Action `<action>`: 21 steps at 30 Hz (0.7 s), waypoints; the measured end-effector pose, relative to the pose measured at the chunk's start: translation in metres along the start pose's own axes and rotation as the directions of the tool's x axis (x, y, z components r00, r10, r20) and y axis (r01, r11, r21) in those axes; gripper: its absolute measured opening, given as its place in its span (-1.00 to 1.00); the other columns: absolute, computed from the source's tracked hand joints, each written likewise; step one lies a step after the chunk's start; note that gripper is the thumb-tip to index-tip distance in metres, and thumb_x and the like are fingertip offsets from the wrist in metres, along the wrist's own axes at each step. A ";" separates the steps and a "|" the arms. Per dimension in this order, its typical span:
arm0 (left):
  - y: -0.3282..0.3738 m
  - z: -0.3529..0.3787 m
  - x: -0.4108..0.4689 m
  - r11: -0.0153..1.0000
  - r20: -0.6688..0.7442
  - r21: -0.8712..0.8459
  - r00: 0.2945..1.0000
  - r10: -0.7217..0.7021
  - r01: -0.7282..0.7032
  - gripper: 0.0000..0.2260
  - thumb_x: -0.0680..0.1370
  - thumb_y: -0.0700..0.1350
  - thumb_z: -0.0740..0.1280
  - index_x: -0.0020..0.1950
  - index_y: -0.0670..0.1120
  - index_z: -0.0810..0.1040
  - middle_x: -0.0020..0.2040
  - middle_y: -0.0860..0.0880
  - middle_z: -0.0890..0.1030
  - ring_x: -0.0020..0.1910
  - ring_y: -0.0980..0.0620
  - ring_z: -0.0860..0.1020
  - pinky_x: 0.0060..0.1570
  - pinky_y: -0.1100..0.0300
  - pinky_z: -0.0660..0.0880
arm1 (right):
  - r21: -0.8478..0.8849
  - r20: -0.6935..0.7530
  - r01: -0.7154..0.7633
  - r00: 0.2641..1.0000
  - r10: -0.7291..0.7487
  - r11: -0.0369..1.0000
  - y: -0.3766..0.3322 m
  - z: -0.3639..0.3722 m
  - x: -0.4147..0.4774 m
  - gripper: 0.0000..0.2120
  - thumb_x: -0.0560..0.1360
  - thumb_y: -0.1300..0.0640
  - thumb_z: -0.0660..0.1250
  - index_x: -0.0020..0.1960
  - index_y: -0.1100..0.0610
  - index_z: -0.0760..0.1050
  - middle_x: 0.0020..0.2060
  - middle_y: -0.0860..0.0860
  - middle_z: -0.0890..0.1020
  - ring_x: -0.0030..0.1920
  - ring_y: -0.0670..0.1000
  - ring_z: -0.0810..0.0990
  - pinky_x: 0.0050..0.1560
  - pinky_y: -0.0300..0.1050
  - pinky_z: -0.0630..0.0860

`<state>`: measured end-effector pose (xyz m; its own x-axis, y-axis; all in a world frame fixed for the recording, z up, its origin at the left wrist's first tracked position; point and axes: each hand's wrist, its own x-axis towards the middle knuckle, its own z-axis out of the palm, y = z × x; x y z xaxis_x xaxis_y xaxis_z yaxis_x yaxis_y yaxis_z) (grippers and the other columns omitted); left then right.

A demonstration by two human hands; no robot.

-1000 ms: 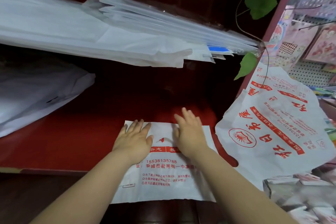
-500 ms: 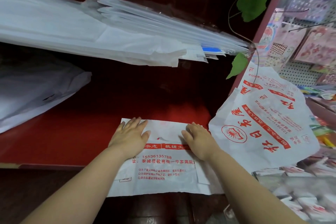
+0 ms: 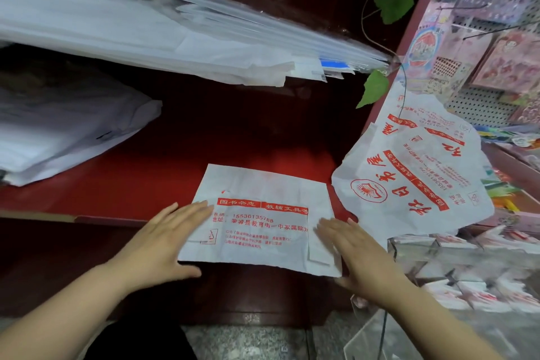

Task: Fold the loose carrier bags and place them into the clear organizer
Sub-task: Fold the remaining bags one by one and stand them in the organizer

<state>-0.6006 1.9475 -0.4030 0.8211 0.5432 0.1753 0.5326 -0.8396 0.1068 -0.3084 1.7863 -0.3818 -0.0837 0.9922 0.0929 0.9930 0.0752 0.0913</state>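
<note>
Flanking folded bag (image 3: 263, 213), spread flat hands (image 3: 257, 245); loose bag (image 3: 415, 172) just right, stacked bags (image 3: 117, 38) overhead

Head view: worn on the person's head; looks forward and down onto the red shelf (image 3: 122, 184)
Nearness: close; forearms enter from the lower edge
Lens: wide-angle; edges bend
Shared ground: single view only

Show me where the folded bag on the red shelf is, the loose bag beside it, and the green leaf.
folded bag (image 3: 263, 190): head view, blank upper panel.
loose bag (image 3: 415, 172): head view, printed middle.
green leaf (image 3: 374, 89): head view, middle of the lower leaf.
</note>
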 end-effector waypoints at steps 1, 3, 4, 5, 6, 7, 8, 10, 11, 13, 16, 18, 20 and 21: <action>0.002 0.000 0.000 0.999 -0.037 -0.033 0.999 -0.017 0.016 -0.20 0.24 0.33 0.16 0.39 -0.05 0.27 0.24 -0.08 0.53 0.25 0.11 0.34 0.36 0.34 -0.07 | 0.029 -0.045 -0.017 0.999 0.018 0.999 0.000 0.004 0.005 -0.07 -0.19 0.05 0.63 0.16 0.08 0.41 0.02 0.01 0.66 0.00 -0.02 0.65 -0.04 -0.02 0.55; 0.005 0.003 0.003 0.994 -0.137 -0.082 0.988 -0.076 0.065 -0.34 0.29 0.18 0.31 0.31 -0.09 0.34 0.16 -0.11 0.59 0.20 0.04 0.45 0.34 0.32 0.04 | 0.068 -0.148 -0.030 0.988 0.040 0.997 0.002 0.009 0.010 -0.19 -0.29 0.29 0.59 -0.01 0.12 0.58 -0.10 0.03 0.70 -0.12 0.00 0.69 -0.20 0.04 0.58; 0.004 0.005 0.004 0.986 -0.188 -0.131 0.974 -0.128 0.104 -0.41 0.32 0.05 0.41 0.31 -0.08 0.38 0.18 -0.09 0.57 0.23 -0.03 0.47 0.32 0.27 0.13 | 0.077 -0.209 -0.019 0.977 0.035 0.997 0.004 0.010 0.012 -0.28 -0.29 0.31 0.59 -0.10 0.13 0.63 -0.14 0.04 0.70 -0.16 0.00 0.69 -0.25 0.06 0.58; 0.004 0.006 0.006 0.959 -0.218 -0.237 0.953 -0.209 0.156 -0.47 0.35 -0.10 0.47 0.29 -0.01 0.42 0.23 -0.05 0.54 0.29 -0.08 0.44 0.31 0.22 0.18 | 0.099 -0.236 -0.009 0.971 0.033 0.995 0.006 0.009 0.013 -0.39 -0.23 0.27 0.60 -0.16 0.13 0.65 -0.16 0.04 0.70 -0.18 -0.01 0.69 -0.29 0.07 0.58; 0.004 0.007 0.005 0.916 -0.194 -0.353 0.943 -0.270 0.189 -0.49 0.36 -0.21 0.49 0.22 0.15 0.45 0.25 0.05 0.50 0.33 -0.07 0.39 0.31 0.17 0.21 | 0.132 -0.272 -0.006 0.961 0.042 0.991 0.006 0.009 0.013 -0.54 -0.10 0.21 0.59 -0.19 0.14 0.66 -0.17 0.03 0.71 -0.17 -0.03 0.68 -0.30 0.07 0.60; 0.004 0.008 0.005 0.881 -0.191 -0.442 0.941 -0.278 0.170 -0.41 0.35 -0.28 0.48 0.09 0.35 0.43 0.21 0.19 0.50 0.32 0.01 0.39 0.30 0.17 0.22 | 0.200 -0.297 -0.025 0.951 0.085 0.979 0.006 0.009 0.012 -0.70 0.08 0.17 0.51 -0.19 0.16 0.66 -0.15 0.03 0.70 -0.13 -0.07 0.65 -0.24 0.03 0.62; 0.004 0.008 0.004 0.856 -0.214 -0.500 0.938 -0.273 0.135 -0.36 0.34 -0.34 0.47 -0.06 0.45 0.44 0.13 0.31 0.49 0.27 0.11 0.43 0.28 0.18 0.21 | 0.311 -0.323 -0.052 0.933 0.157 0.949 0.005 0.008 0.011 -0.79 0.24 0.19 0.40 -0.14 0.19 0.66 -0.11 0.02 0.69 -0.07 -0.13 0.61 -0.07 -0.06 0.60; 0.003 0.008 0.007 0.802 -0.264 -0.584 0.906 -0.330 0.122 -0.43 0.37 -0.38 0.43 -0.25 0.39 0.52 0.01 0.35 0.52 0.16 0.21 0.48 0.30 0.19 0.19 | 0.496 -0.255 -0.160 0.913 0.319 0.854 0.004 0.002 0.010 -0.79 0.45 0.28 0.30 0.03 0.19 0.63 -0.01 -0.05 0.63 0.02 -0.18 0.52 0.17 -0.25 0.39; 0.004 0.005 0.009 0.764 -0.241 -0.627 0.895 -0.375 0.151 -0.50 0.39 -0.35 0.42 -0.25 0.33 0.52 0.01 0.28 0.54 0.16 0.21 0.48 0.33 0.20 0.15 | 0.565 -0.179 -0.196 0.919 0.351 0.801 0.004 -0.001 0.009 -0.81 0.49 0.28 0.29 0.05 0.19 0.62 -0.03 -0.08 0.61 0.00 -0.17 0.50 0.14 -0.32 0.34; 0.007 -0.002 0.013 0.698 -0.158 -0.688 0.898 -0.411 0.198 -0.68 0.43 -0.28 0.41 -0.20 0.19 0.53 -0.07 0.30 0.57 0.10 0.38 0.44 0.31 0.29 0.08 | 0.643 -0.082 -0.246 0.920 0.384 0.725 0.005 -0.009 0.009 -0.85 0.51 0.23 0.28 -0.12 0.22 0.63 -0.23 -0.11 0.65 -0.17 -0.17 0.50 -0.14 -0.39 0.35; 0.012 -0.016 0.016 0.534 -0.077 -0.822 0.889 -0.451 0.200 -0.88 0.47 -0.26 0.37 -0.22 -0.05 0.59 -0.35 0.36 0.59 -0.26 0.47 0.51 0.04 0.44 0.33 | 0.731 0.036 -0.335 0.889 0.457 0.594 0.009 -0.017 0.016 -0.66 0.55 0.18 0.22 -0.41 0.14 0.39 -0.60 -0.13 0.40 -0.50 -0.21 0.34 -0.40 -0.39 0.28; 0.015 -0.021 0.021 0.441 -0.068 -0.872 0.840 -0.539 0.213 -0.81 0.52 -0.28 0.28 -0.23 -0.07 0.58 -0.38 0.23 0.62 -0.32 0.37 0.54 -0.21 0.51 0.39 | 0.757 0.034 -0.351 0.863 0.503 0.551 0.009 -0.019 0.023 -0.66 0.56 0.18 0.20 -0.39 0.17 0.30 -0.51 -0.07 0.31 -0.46 -0.16 0.26 -0.43 -0.35 0.24; 0.016 -0.021 0.030 0.447 -0.094 -0.863 0.793 -0.602 0.236 -0.80 0.55 -0.24 0.23 -0.24 -0.18 0.56 -0.32 0.06 0.59 -0.25 0.13 0.52 -0.21 0.29 0.37 | 0.752 0.023 -0.371 0.841 0.541 0.545 0.007 -0.021 0.032 -0.71 0.56 0.17 0.18 -0.32 0.21 0.31 -0.41 0.05 0.33 -0.36 -0.05 0.27 -0.39 -0.26 0.19; 0.017 -0.020 0.035 0.464 -0.105 -0.846 0.772 -0.627 0.262 -0.79 0.57 -0.21 0.21 -0.21 -0.26 0.54 -0.29 -0.05 0.53 -0.24 0.03 0.46 -0.22 0.19 0.31 | 0.740 0.017 -0.386 0.829 0.559 0.551 0.005 -0.021 0.037 -0.71 0.57 0.16 0.16 -0.31 0.21 0.30 -0.38 0.07 0.33 -0.33 -0.03 0.27 -0.37 -0.20 0.19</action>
<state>-0.5665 1.9523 -0.3757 0.2782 0.9451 0.1711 0.2889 -0.2523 0.9235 -0.3080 1.8216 -0.3572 0.4869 0.8663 0.1114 0.6413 -0.2679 -0.7190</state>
